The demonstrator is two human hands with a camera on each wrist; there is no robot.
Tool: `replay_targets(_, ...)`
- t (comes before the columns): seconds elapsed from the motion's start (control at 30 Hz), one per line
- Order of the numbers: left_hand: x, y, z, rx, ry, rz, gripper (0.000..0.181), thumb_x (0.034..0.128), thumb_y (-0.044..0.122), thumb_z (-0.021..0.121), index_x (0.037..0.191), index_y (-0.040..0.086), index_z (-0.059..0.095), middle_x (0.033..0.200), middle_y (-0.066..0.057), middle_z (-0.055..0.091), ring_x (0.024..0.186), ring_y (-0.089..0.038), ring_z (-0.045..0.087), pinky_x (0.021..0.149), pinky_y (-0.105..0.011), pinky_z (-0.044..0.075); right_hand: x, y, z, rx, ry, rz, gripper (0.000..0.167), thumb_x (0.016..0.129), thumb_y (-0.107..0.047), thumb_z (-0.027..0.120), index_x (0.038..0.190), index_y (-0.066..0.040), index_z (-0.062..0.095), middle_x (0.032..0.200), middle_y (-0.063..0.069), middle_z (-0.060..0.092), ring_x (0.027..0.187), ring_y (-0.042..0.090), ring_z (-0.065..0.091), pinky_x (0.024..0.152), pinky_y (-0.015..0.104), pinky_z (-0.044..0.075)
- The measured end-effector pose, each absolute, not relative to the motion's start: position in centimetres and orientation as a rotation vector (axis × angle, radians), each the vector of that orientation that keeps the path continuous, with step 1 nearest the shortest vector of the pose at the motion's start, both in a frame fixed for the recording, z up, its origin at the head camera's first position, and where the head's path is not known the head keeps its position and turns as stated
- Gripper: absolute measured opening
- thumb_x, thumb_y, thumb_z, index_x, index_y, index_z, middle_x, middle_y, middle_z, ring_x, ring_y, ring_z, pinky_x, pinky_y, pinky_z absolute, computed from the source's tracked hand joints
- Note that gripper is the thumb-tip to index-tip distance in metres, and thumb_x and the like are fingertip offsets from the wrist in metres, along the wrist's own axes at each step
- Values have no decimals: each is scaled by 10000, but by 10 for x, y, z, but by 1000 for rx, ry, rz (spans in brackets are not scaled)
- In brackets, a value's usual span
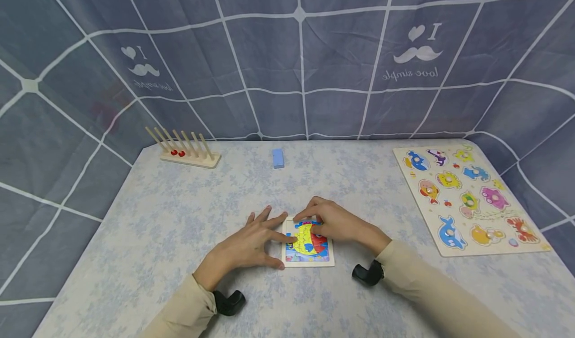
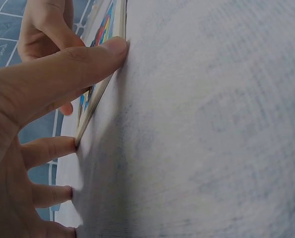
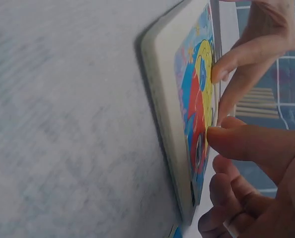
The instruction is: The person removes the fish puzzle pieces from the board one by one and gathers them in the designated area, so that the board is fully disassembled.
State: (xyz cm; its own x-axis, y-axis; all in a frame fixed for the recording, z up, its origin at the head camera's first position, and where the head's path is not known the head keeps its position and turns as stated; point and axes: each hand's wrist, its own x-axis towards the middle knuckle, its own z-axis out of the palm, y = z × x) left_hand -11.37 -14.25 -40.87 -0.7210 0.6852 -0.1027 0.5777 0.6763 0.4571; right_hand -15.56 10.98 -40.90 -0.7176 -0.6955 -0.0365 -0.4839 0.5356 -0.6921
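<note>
A small jigsaw puzzle [image 1: 307, 258] in a pale wooden frame lies on the table, showing a yellow, red and blue picture. My left hand [image 1: 253, 240] spreads over its left side. The left thumb rests at the lower left corner and one finger reaches onto the yellow part. At the upper right of the puzzle is my right hand [image 1: 334, 219], thumb on the picture by the red area, index fingertip at the top edge. In the right wrist view the other fingers of the right hand [image 3: 252, 183] are curled; whether it pinches a puzzle piece is hidden.
A wooden peg stand [image 1: 190, 161] with two red beads stands at the back left. The blue block [image 1: 278, 158] lies at the back middle. On the right is a large knobbed sea-animal board [image 1: 431, 223]. A grey-blue checked curtain [image 1: 269, 53] hangs behind the table.
</note>
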Motion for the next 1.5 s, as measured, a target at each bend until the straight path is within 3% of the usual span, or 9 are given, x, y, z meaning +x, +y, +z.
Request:
replay_targets(0.3, -114, -143, -408, 1019, 2629, 580, 593, 737, 460, 840, 1284, 290, 683, 1562, -141, 338, 1415, -547, 148, 1011, -780, 190, -155, 104, -407, -941, 2432, -949, 391, 854, 78, 627, 1168, -129, 731, 1067, 27, 557, 875, 169, 511, 729, 267, 448)
replay_targets(0.57, -114, -143, -410, 1010, 2627, 595, 597, 733, 450, 848, 1284, 290, 683, 1562, -140, 336, 1416, -546, 149, 1010, -782, 186, -154, 102, -406, -932, 2443, -1002, 380, 839, 109, 640, 1105, -147, 732, 1107, 12, 594, 804, 180, 497, 703, 277, 444)
replay_targets(0.97, -114, -143, -410, 997, 2618, 610, 602, 731, 446, 848, 1287, 288, 681, 1566, -133, 332, 1424, -537, 131, 1018, -781, 166, -150, 104, -408, -868, 2423, -1078, 386, 844, 99, 630, 1109, -155, 748, 799, -2, 584, 653, 154, 444, 576, 230, 381)
replay_targets(1.27, -114, -142, -409, 977, 2609, 610, 608, 732, 445, 845, 1293, 283, 676, 1574, -131, 310, 1435, -520, 104, 1032, -773, 150, -143, 105, -405, -914, 2493, -955, 481, 876, 34, 656, 1309, -174, 655, 891, -62, 636, 676, 102, 509, 629, 260, 467)
replay_targets(1.5, -114, -142, -409, 982, 2608, 610, 600, 733, 444, 845, 1287, 283, 680, 1574, -130, 314, 1435, -522, 102, 1032, -772, 147, -145, 107, -406, -943, 2495, -977, 373, 876, -21, 694, 1235, -121, 683, 912, -51, 686, 694, 67, 562, 644, 252, 494)
